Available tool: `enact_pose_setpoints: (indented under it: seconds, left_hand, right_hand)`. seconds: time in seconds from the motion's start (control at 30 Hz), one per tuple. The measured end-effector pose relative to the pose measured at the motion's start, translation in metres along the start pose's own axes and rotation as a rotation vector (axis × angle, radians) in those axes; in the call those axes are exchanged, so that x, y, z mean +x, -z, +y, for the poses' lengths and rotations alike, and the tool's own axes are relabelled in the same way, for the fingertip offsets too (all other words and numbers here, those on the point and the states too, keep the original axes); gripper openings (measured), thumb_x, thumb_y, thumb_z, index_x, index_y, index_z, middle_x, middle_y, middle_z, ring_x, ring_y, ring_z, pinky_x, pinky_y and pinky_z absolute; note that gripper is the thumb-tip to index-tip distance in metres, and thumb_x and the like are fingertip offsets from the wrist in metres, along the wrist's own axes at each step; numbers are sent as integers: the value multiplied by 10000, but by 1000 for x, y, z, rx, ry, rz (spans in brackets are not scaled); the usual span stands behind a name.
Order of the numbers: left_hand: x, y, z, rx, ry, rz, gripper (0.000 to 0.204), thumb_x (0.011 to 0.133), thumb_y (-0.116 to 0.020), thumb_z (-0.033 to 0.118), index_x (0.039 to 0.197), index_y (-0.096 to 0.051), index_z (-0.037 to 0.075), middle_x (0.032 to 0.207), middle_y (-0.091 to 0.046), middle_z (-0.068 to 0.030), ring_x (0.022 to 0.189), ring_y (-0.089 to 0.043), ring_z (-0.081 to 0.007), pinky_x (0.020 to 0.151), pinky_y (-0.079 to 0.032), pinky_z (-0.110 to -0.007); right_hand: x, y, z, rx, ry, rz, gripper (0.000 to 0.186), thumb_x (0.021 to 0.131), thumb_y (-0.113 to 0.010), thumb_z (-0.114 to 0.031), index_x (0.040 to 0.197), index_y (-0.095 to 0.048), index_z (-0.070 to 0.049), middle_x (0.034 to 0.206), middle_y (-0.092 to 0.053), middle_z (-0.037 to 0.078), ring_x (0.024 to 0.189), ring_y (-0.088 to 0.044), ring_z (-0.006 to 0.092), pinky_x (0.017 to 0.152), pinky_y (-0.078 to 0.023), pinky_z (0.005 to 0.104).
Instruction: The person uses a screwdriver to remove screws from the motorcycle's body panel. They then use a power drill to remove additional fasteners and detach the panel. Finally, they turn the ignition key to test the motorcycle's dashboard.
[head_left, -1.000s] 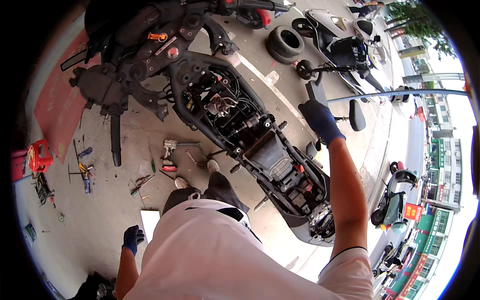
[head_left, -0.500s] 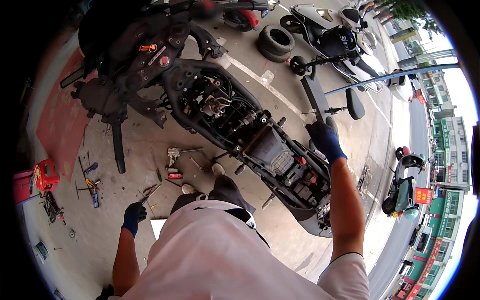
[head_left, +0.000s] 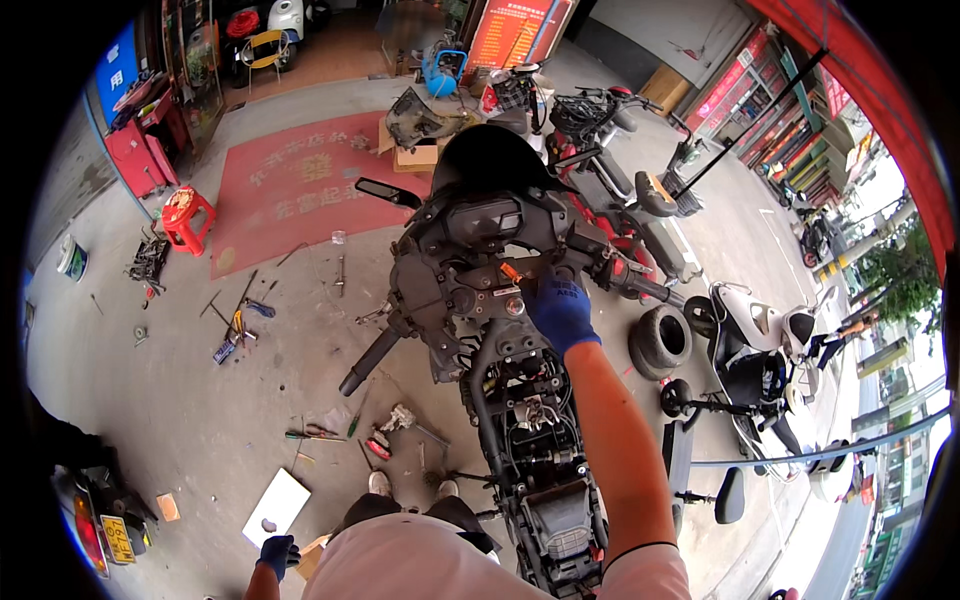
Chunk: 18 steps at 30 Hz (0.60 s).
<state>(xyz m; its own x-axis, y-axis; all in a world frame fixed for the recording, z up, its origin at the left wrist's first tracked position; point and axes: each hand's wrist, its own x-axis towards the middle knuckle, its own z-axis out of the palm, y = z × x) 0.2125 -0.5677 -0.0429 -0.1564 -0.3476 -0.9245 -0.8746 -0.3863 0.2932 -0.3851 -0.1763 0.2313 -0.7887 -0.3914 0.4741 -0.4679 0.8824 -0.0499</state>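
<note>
A partly stripped black motorcycle point(head_left: 535, 420) stands in front of me, its frame bare and its inner parts exposed. My right hand point(head_left: 563, 312), in a blue glove, is at the top of the steering head, close beside an orange tag point(head_left: 511, 272) near the ignition. Its fingers are hidden behind the back of the glove, so their grip does not show. Low on the left, my left hand point(head_left: 278, 553), also gloved, hangs with loosely bent fingers and nothing visible in them. Just above it a white board point(head_left: 276, 507) lies on the ground.
Several hand tools point(head_left: 240, 330) and an impact wrench point(head_left: 399, 416) are scattered on the concrete. A red stool point(head_left: 187, 219) stands by a red mat point(head_left: 300, 190). Right of the motorcycle are stacked tyres point(head_left: 660, 342), a scooter point(head_left: 755, 330) and a blue pole point(head_left: 820, 461).
My right hand has gone from beside the motorcycle's rear section up to its steering head. The view has swung toward the motorcycle's front. My left hand stays low on the left.
</note>
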Motion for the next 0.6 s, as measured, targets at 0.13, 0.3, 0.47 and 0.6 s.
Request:
enact_pose_setpoints:
  seconds: [0.13,0.3,0.47,0.6]
  left_hand:
    - [-33,-28,-39,-130,-38,-21,268,894,-568,307,1029,-592,76,838,-640,-111,707,-646,-255,644,-540,-416]
    - [-2,7,-116,725,-479,-168,264,857,-570,307,1013,-647,108,850,-667,-106,764,-642,-219,699,-503,-362]
    - [32,49,-95,941,-318,-255,265,873,-572,307,1005,-632,85,839,-660,-95,728,-634,-209,673,-503,-344]
    - [32,29,32,851,-96,-235,270,885,-574,307,998,-620,66,831,-655,-86,700,-628,-200,652,-503,-329]
  right_hand:
    - [29,-16,-31,199,25,-105,346,865,-561,-343,1031,-540,-40,860,-645,191,778,-634,367,664,-511,476]
    - [-44,-17,-40,301,243,71,201,860,-601,-224,951,-585,-45,769,-618,163,733,-601,366,671,-488,445]
    - [-190,36,-11,301,-248,-217,214,879,-588,-277,885,-582,-63,695,-621,169,671,-623,349,587,-489,453]
    - [-322,91,-21,295,-649,-332,107,865,-553,-143,913,-598,-58,814,-573,139,696,-585,350,580,-459,448]
